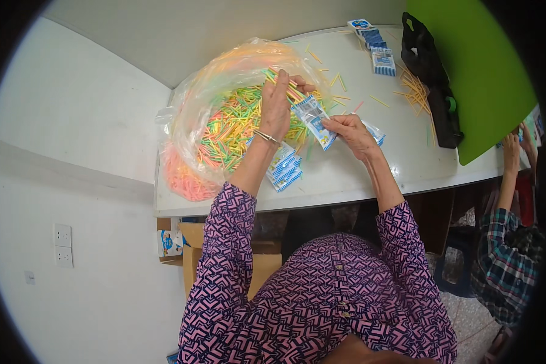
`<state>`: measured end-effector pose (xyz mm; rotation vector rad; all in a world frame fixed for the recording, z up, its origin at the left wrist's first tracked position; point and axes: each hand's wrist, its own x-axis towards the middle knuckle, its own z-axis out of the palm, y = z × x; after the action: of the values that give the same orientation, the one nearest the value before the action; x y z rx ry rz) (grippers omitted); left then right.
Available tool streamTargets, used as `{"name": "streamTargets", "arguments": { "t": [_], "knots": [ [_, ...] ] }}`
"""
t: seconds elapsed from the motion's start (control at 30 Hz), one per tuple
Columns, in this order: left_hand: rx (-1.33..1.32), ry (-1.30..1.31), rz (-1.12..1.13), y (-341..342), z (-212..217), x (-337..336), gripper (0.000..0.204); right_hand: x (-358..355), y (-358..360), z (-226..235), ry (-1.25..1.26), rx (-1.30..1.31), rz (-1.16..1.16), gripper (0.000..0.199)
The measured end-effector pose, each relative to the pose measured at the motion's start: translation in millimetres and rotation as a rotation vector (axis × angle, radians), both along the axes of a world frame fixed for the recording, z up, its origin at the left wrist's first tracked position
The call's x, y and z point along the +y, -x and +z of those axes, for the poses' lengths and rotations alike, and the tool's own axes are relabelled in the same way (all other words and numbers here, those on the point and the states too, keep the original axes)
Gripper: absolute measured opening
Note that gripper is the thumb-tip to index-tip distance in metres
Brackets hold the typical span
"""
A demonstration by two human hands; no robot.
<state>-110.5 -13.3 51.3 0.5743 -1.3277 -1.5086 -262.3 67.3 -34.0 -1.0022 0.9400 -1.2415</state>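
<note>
My left hand [277, 104] is closed round a bunch of thin coloured sticks [292, 92], above a big clear plastic bag. The lower ends of the sticks meet the top of a small blue and white packet [313, 121]; how far they reach inside I cannot tell. My right hand [353, 133] pinches that packet by its right edge. Loose green, yellow, orange and pink sticks [233, 124] fill the open plastic bag [191, 130]. A fanned pile of flat blue and white packets [284, 171] lies below my left wrist. Another packet [376, 133] is partly hidden behind my right hand.
Stacked packets [383, 60] stand at the back of the white table [346, 185]. Scattered orange sticks [414, 92] lie beside a black tape dispenser-like object [444, 115] along a green panel [485, 79]. A co-worker's arm [511, 161] shows at right. An open cardboard box [264, 270] is below the table.
</note>
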Motion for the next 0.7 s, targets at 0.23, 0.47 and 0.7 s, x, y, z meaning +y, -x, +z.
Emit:
{"name": "streamTargets", "arguments": {
  "t": [0.23,0.47,0.7],
  "knots": [
    [-0.020,0.062,0.050,0.5,2.1,-2.0,0.042,7.6,-1.7,-1.4,0.024,-0.023,0.043,0.025],
    [-0.064,0.037,0.078,4.6,-6.4,16.4,0.042,8.5,2.5,-2.4,0.024,-0.040,0.010,0.024],
    [-0.188,0.146,0.085,-1.4,-17.9,24.9,0.041,11.6,-3.1,-1.1,0.043,-0.004,-0.014,0.023]
  ]
}}
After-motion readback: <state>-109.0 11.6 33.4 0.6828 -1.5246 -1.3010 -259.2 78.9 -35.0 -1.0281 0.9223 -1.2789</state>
